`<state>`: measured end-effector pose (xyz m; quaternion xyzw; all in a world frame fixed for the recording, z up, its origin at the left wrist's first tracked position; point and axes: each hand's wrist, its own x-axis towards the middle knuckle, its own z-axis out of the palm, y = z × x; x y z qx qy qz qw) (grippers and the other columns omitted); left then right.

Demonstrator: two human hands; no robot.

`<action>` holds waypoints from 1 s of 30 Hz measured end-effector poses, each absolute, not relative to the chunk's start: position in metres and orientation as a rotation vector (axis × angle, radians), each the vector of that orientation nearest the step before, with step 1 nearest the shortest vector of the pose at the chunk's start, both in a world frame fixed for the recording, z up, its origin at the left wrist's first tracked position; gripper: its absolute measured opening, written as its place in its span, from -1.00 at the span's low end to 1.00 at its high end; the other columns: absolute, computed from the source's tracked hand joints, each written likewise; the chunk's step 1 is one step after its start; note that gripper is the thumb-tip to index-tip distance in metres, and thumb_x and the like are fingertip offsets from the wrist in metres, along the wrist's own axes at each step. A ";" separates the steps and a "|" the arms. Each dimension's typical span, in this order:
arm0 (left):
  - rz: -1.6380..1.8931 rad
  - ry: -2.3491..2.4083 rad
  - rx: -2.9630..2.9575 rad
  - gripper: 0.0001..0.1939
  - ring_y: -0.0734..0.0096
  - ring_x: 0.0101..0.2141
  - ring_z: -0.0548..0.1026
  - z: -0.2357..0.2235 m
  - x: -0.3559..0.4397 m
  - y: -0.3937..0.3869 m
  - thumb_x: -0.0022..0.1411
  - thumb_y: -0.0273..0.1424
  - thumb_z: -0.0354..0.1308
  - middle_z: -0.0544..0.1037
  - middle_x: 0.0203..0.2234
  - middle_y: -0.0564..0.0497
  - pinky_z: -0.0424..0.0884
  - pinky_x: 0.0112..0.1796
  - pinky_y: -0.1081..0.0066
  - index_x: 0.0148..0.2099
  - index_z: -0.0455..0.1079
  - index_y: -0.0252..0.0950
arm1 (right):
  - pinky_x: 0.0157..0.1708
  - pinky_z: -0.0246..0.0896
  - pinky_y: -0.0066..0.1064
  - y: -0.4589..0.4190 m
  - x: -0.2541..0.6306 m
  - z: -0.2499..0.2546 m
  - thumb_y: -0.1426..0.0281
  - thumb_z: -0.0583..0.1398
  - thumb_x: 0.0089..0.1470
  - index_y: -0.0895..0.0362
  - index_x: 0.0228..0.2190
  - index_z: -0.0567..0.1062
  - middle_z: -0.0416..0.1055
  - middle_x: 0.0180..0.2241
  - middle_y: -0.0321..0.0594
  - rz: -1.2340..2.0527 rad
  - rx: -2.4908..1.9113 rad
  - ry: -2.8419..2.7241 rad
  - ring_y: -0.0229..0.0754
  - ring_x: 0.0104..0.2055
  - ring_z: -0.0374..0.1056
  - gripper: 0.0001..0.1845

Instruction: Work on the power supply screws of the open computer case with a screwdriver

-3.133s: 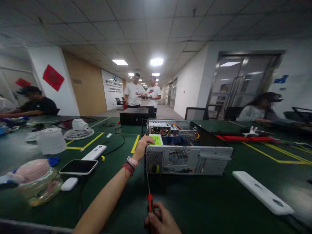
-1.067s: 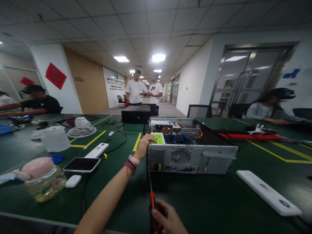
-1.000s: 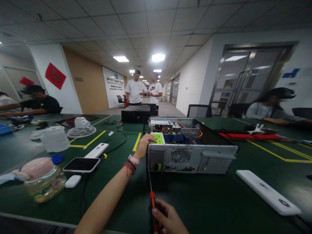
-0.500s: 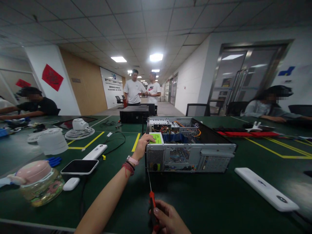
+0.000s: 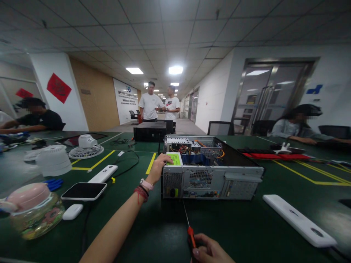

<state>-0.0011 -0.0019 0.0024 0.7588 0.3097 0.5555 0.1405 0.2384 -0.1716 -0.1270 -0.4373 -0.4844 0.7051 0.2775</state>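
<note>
An opened desktop computer case (image 5: pixel 204 182) lies on its side, rear panel facing me, with wires and boards showing inside. At its near left corner, my left hand (image 5: pixel 159 164) is curled over the top edge, fingertips on the power supply with a bright green label (image 5: pixel 174 159). Its thumb is hidden. In front of the case, my right hand (image 5: pixel 210 250) grips the red and black handle of a screwdriver (image 5: pixel 191 235). The thin shaft points up and forward. Its tip shows near the lower edge of the rear panel; whether they touch, I cannot tell.
On the left stand a pink-lidded jar (image 5: pixel 34 212), a phone (image 5: pixel 84 191), a white power bank (image 5: pixel 103 174) and a small fan (image 5: pixel 86 148). Another white power bank (image 5: pixel 298 220) lies right. A black case (image 5: pixel 150 132) sits behind. Several people are around.
My right hand and the screwdriver have moved right; the tip has gone from the rear panel's left edge to farther along its lower edge. My left hand stays on the corner.
</note>
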 end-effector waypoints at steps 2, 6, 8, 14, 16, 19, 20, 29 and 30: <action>1.603 0.893 2.196 -0.58 0.24 -0.11 0.45 0.003 -0.001 -0.003 0.21 -0.53 -0.22 0.56 -0.33 -0.08 0.16 0.13 0.16 -0.36 0.50 -0.32 | -0.52 0.03 -0.50 -0.167 0.236 -0.124 -0.15 0.34 -0.44 0.16 -0.14 0.32 0.41 -0.51 -0.28 1.901 -1.212 -1.287 -0.27 -0.49 0.35 -0.10; 1.603 0.883 2.214 -0.57 0.24 -0.11 0.44 0.004 -0.001 -0.004 0.24 -0.51 -0.24 0.57 -0.33 -0.08 0.21 0.09 0.20 -0.35 0.49 -0.31 | -0.57 -0.05 -0.55 -0.169 0.233 -0.104 -0.15 0.31 -0.39 0.13 -0.15 0.32 0.45 -0.49 -0.28 1.901 -1.287 -1.359 -0.36 -0.56 0.28 -0.15; 1.599 0.876 2.225 -0.58 0.24 -0.11 0.43 0.004 -0.002 -0.005 0.24 -0.50 -0.23 0.56 -0.32 -0.09 0.22 0.07 0.22 -0.35 0.49 -0.31 | -0.61 -0.10 -0.55 -0.174 0.233 -0.096 -0.15 0.29 -0.34 0.13 -0.15 0.33 0.47 -0.46 -0.26 1.897 -1.308 -1.341 -0.39 -0.58 0.26 -0.18; 1.602 0.870 2.202 -0.59 0.22 -0.11 0.42 0.004 -0.002 -0.005 0.22 -0.51 -0.22 0.56 -0.31 -0.09 0.23 0.07 0.20 -0.36 0.49 -0.31 | -0.63 -0.07 -0.57 -0.181 0.232 -0.092 -0.09 0.33 -0.34 0.12 -0.14 0.30 0.47 -0.48 -0.27 1.901 -1.314 -1.234 -0.34 -0.54 0.34 -0.20; 1.590 0.893 2.198 -0.59 0.23 -0.11 0.43 0.005 -0.002 -0.006 0.20 -0.53 -0.22 0.56 -0.31 -0.08 0.21 0.09 0.20 -0.36 0.49 -0.31 | -0.64 -0.04 -0.56 -0.182 0.232 -0.093 -0.07 0.32 -0.28 0.11 -0.14 0.30 0.47 -0.46 -0.26 1.905 -1.311 -1.230 -0.34 -0.55 0.35 -0.25; 1.583 0.886 2.204 -0.59 0.22 -0.11 0.43 0.006 -0.001 -0.006 0.19 -0.54 -0.22 0.57 -0.32 -0.09 0.20 0.10 0.19 -0.37 0.49 -0.32 | -0.66 -0.02 -0.56 -0.182 0.232 -0.093 -0.05 0.30 -0.22 0.10 -0.13 0.29 0.49 -0.43 -0.23 1.900 -1.318 -1.260 -0.33 -0.57 0.36 -0.30; 1.585 0.874 2.205 -0.59 0.21 -0.11 0.43 0.006 -0.001 -0.006 0.18 -0.55 -0.22 0.57 -0.32 -0.09 0.20 0.10 0.18 -0.37 0.49 -0.32 | -0.66 -0.01 -0.56 -0.182 0.232 -0.092 -0.05 0.29 -0.22 0.10 -0.12 0.28 0.49 -0.43 -0.23 1.902 -1.332 -1.258 -0.32 -0.57 0.36 -0.29; 1.579 0.887 2.204 -0.59 0.24 -0.11 0.43 0.006 -0.002 -0.005 0.19 -0.54 -0.22 0.57 -0.31 -0.09 0.18 0.09 0.19 -0.36 0.48 -0.33 | -0.69 -0.03 -0.56 -0.176 0.224 -0.097 -0.11 0.33 -0.40 0.10 -0.20 0.27 0.24 -0.59 -0.48 1.803 -1.373 -1.309 -0.36 -0.62 0.23 -0.19; 1.582 0.880 2.208 -0.60 0.24 -0.11 0.43 0.006 -0.002 -0.005 0.19 -0.54 -0.21 0.57 -0.31 -0.09 0.18 0.09 0.18 -0.36 0.48 -0.33 | -0.68 -0.03 -0.55 -0.175 0.224 -0.098 -0.09 0.34 -0.39 0.11 -0.20 0.29 0.22 -0.58 -0.48 1.781 -1.391 -1.314 -0.35 -0.60 0.23 -0.21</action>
